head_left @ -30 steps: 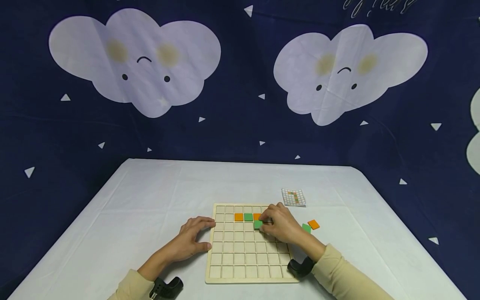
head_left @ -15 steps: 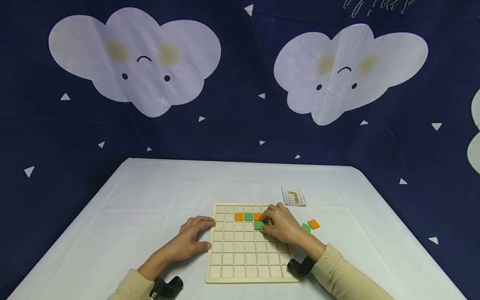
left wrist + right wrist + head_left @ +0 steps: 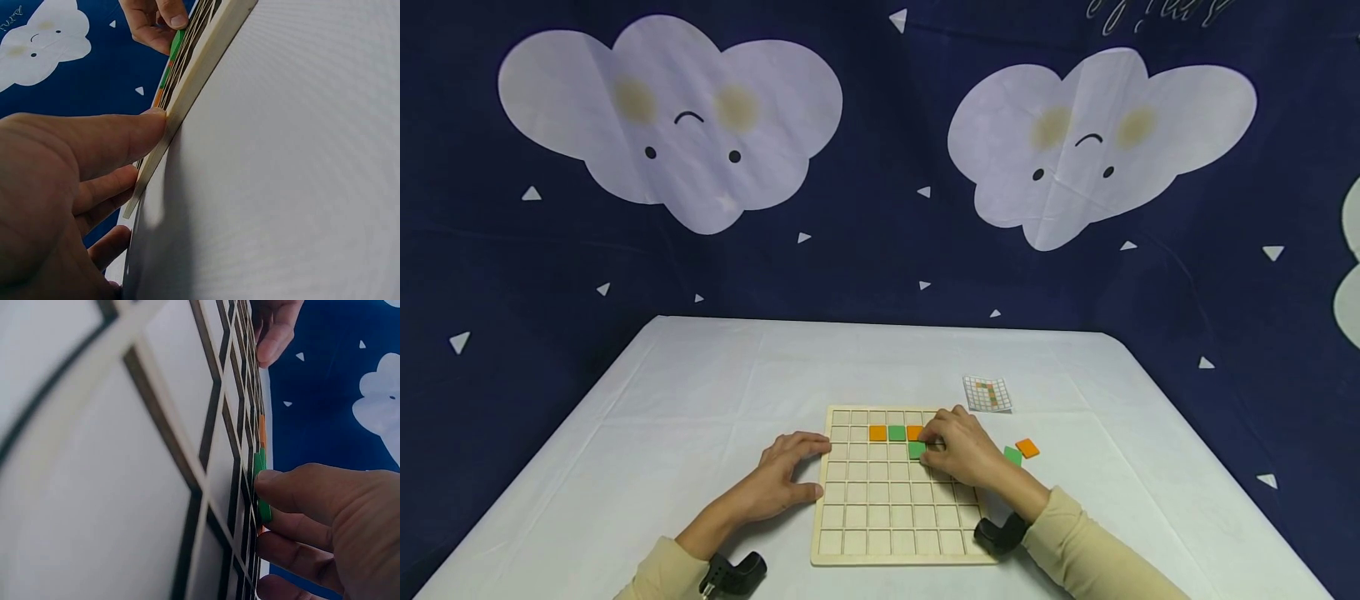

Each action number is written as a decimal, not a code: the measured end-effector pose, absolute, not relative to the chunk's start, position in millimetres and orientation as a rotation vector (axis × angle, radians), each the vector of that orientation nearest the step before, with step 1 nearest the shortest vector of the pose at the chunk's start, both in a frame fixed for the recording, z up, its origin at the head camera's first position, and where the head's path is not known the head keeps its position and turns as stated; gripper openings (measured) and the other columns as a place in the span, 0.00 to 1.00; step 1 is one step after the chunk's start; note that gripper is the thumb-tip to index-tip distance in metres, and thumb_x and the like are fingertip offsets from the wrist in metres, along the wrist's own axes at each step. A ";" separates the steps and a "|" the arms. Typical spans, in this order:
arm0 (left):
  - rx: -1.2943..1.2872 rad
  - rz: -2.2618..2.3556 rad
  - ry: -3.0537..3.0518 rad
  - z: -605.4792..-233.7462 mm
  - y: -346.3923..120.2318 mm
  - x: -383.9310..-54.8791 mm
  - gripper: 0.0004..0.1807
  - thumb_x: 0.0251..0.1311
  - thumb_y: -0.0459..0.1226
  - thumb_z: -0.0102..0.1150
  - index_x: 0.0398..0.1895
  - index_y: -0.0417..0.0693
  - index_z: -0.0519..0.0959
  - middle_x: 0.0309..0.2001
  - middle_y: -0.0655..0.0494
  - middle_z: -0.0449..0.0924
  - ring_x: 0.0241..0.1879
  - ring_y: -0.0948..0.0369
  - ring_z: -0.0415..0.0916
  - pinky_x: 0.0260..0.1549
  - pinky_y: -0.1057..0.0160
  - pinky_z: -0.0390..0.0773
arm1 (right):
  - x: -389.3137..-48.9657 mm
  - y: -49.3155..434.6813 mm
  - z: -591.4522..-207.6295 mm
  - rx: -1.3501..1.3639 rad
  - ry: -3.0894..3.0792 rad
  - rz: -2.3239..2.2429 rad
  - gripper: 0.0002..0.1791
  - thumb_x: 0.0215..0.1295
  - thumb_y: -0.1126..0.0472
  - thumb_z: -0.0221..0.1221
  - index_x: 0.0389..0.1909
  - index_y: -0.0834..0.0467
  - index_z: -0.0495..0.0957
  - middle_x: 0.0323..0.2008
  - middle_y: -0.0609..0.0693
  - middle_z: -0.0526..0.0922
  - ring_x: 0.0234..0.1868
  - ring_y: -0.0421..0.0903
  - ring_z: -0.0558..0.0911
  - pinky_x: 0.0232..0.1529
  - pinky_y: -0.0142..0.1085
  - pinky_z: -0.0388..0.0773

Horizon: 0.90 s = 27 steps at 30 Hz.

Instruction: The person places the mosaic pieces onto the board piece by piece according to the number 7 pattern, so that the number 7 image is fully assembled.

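Note:
A pale wooden grid board [image 3: 901, 496] lies on the white table. Its second row from the back holds an orange tile [image 3: 877, 433], a green tile [image 3: 897, 433] and another orange tile [image 3: 913, 432]. Just in front of the last one, my right hand [image 3: 962, 448] pinches a green tile [image 3: 262, 503] between thumb and fingers. That tile looks slightly tilted in the left wrist view, at the grid's surface. My left hand [image 3: 784, 477] rests against the board's left edge, thumb and fingertips touching it, fingers spread and fairly straight. My right hand hides the cells beneath it.
Right of the board lie a loose green tile [image 3: 1012, 456], partly behind the right wrist, and an orange tile [image 3: 1027, 448]. A small printed pattern card [image 3: 988, 395] lies beyond the back right corner. A dark cloud-printed cloth [image 3: 880, 167] hangs behind the table.
The pinched green tile has shifted very slightly to the right and settled flatter over the last second. Both hands have stayed in nearly the same place.

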<state>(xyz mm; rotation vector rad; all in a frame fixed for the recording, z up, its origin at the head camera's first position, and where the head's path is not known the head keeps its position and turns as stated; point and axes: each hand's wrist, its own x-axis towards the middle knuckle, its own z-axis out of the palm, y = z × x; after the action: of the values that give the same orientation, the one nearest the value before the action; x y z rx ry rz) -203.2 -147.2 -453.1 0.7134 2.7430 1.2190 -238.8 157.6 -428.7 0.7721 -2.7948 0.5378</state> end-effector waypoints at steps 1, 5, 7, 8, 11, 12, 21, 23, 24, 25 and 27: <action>0.714 1.220 2.742 -453.0 -147.3 -203.2 0.30 0.49 0.37 0.67 0.58 0.44 0.73 0.63 0.51 0.68 0.65 0.47 0.57 0.62 0.38 0.46 | -238.7 157.6 -428.6 0.774 -2.794 0.539 0.11 0.46 0.55 0.70 0.33 0.52 0.84 0.31 0.40 0.78 0.33 0.38 0.67 0.39 0.36 0.65; 0.723 1.227 2.740 -452.8 -147.7 -203.2 0.29 0.49 0.37 0.67 0.58 0.43 0.73 0.63 0.50 0.68 0.65 0.47 0.57 0.62 0.39 0.46 | -238.5 157.9 -427.8 0.779 -2.789 0.547 0.12 0.46 0.55 0.70 0.33 0.52 0.84 0.31 0.41 0.79 0.33 0.38 0.67 0.39 0.35 0.64; 0.725 1.230 2.738 -452.8 -147.8 -203.4 0.29 0.50 0.37 0.67 0.58 0.43 0.73 0.63 0.50 0.68 0.65 0.47 0.56 0.62 0.39 0.46 | -238.5 158.1 -427.3 0.779 -2.790 0.554 0.12 0.46 0.55 0.70 0.33 0.52 0.84 0.31 0.41 0.79 0.33 0.37 0.66 0.39 0.35 0.64; 0.724 1.231 2.738 -452.8 -147.7 -203.4 0.29 0.49 0.36 0.67 0.58 0.43 0.73 0.63 0.50 0.68 0.65 0.47 0.57 0.62 0.39 0.46 | -238.5 158.2 -427.1 0.779 -2.790 0.558 0.12 0.46 0.55 0.70 0.33 0.52 0.84 0.31 0.41 0.79 0.33 0.37 0.66 0.39 0.35 0.64; 0.717 1.228 2.739 -452.8 -147.4 -203.4 0.30 0.49 0.37 0.67 0.58 0.43 0.73 0.63 0.50 0.68 0.65 0.47 0.57 0.62 0.39 0.46 | -238.4 158.6 -426.0 0.776 -2.793 0.585 0.12 0.47 0.55 0.70 0.33 0.52 0.84 0.31 0.41 0.79 0.33 0.37 0.66 0.38 0.34 0.63; 0.715 1.226 2.739 -452.8 -147.3 -203.5 0.30 0.49 0.37 0.67 0.58 0.44 0.73 0.63 0.50 0.68 0.65 0.47 0.57 0.62 0.38 0.46 | -238.3 158.8 -425.5 0.773 -2.796 0.598 0.11 0.47 0.55 0.70 0.33 0.52 0.84 0.31 0.41 0.79 0.33 0.37 0.66 0.38 0.34 0.63; 0.728 1.227 2.736 -452.4 -148.0 -202.7 0.30 0.50 0.37 0.67 0.59 0.43 0.73 0.63 0.50 0.68 0.65 0.47 0.57 0.61 0.38 0.47 | -235.9 164.2 -420.8 0.732 -2.794 0.681 0.11 0.51 0.56 0.68 0.37 0.53 0.84 0.34 0.43 0.80 0.34 0.38 0.67 0.37 0.32 0.65; 0.730 1.223 2.737 -452.4 -148.1 -202.7 0.30 0.50 0.38 0.67 0.59 0.44 0.73 0.63 0.50 0.68 0.65 0.47 0.57 0.62 0.38 0.46 | -234.7 165.4 -419.5 0.705 -2.805 0.714 0.11 0.51 0.56 0.67 0.37 0.53 0.84 0.35 0.43 0.80 0.35 0.38 0.67 0.37 0.33 0.65; 0.730 1.222 2.737 -452.4 -148.2 -202.7 0.30 0.50 0.38 0.67 0.59 0.44 0.73 0.63 0.50 0.68 0.65 0.47 0.57 0.62 0.38 0.46 | -234.2 166.1 -418.8 0.692 -2.810 0.726 0.11 0.52 0.56 0.67 0.38 0.53 0.84 0.35 0.43 0.80 0.35 0.39 0.67 0.38 0.34 0.65; 0.731 1.223 2.736 -452.4 -148.2 -202.7 0.30 0.50 0.38 0.67 0.59 0.43 0.73 0.63 0.50 0.68 0.65 0.47 0.57 0.62 0.38 0.46 | -233.8 166.8 -418.0 0.677 -2.816 0.743 0.11 0.52 0.57 0.67 0.38 0.53 0.84 0.36 0.43 0.80 0.36 0.39 0.68 0.39 0.34 0.65; 0.733 1.222 2.738 -452.3 -148.2 -202.8 0.30 0.50 0.38 0.67 0.59 0.43 0.72 0.63 0.50 0.68 0.65 0.47 0.57 0.62 0.38 0.46 | -232.7 168.4 -416.0 0.649 -2.827 0.756 0.11 0.52 0.57 0.66 0.38 0.52 0.83 0.36 0.42 0.80 0.37 0.40 0.68 0.41 0.36 0.65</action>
<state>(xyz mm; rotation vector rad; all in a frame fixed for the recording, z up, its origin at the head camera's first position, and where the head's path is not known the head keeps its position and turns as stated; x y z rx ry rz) -202.8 -148.2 -452.3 0.7328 2.7381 1.2216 -232.7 168.4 -416.0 0.6495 -2.8270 0.7564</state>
